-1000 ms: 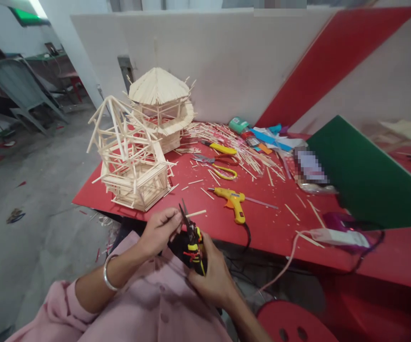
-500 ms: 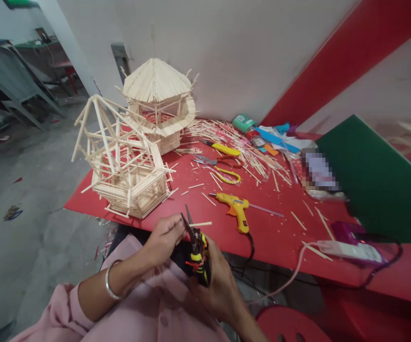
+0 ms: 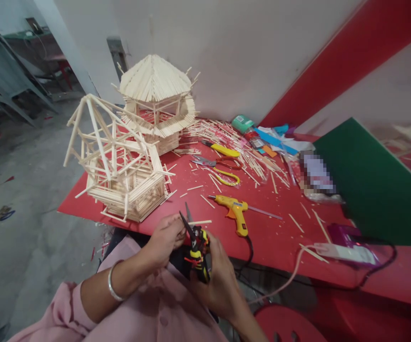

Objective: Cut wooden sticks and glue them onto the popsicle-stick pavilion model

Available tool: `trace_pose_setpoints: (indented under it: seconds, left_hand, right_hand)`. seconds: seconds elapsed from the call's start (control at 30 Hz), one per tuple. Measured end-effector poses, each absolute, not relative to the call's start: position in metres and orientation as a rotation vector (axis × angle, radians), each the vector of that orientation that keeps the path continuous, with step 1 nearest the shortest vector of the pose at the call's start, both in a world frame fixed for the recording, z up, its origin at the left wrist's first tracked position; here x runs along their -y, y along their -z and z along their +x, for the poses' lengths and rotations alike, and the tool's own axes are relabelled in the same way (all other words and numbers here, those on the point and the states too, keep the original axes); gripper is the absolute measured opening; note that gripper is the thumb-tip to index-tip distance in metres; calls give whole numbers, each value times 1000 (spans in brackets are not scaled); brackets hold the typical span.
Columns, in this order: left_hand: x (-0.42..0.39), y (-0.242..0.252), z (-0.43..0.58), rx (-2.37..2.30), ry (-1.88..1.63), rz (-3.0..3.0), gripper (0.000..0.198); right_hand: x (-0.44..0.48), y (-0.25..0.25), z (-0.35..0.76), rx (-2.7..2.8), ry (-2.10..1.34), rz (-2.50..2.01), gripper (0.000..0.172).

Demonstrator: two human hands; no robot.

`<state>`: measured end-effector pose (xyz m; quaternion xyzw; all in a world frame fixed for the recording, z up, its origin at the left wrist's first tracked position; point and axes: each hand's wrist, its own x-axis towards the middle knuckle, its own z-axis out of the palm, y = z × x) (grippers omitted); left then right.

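The person's left hand (image 3: 166,240) is pinching with its fingers curled in, seemingly on the near end of a thin, pale wooden stick (image 3: 201,222). The right hand (image 3: 221,280) is wrapping closely round the handles of black-and-yellow metal snips (image 3: 198,254), whose narrow blades are standing slightly apart and crossing the stick. The stick's free end is pointing right, above the front edge of the smooth red counter (image 3: 262,242); both hands are hovering along that edge, in front of the pink shirt (image 3: 169,304). Beyond the blade tips, a red stretch dotted with scraps is opening between the open-framed pale stick model (image 3: 143,202) and the yellow plastic glue gun (image 3: 238,209). The model is sitting near the counter's left corner, a few rods jutting out. Right of the gun, more red surface is running toward the white power strip (image 3: 346,251), while loose pale sticks (image 3: 255,161) are crowding the back.
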<state>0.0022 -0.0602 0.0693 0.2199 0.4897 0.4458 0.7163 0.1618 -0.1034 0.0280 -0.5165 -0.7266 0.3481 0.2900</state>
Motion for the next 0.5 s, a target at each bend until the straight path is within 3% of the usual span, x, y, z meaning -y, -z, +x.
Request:
trace_pose_setpoints:
  seconds: [0.23, 0.33, 0.5]
  left_hand:
    - [61, -75, -8, -990, -861, 460, 41]
    - [60, -70, -7, -993, -884, 427, 43]
    - [59, -58, 0, -1081, -1100, 514, 56]
  right_hand:
    - [101, -23, 167, 1975, -913, -1385, 70]
    - [101, -25, 165, 1936, -993, -1409, 68]
    - [102, -26, 161, 1823, -1286, -1291, 82]
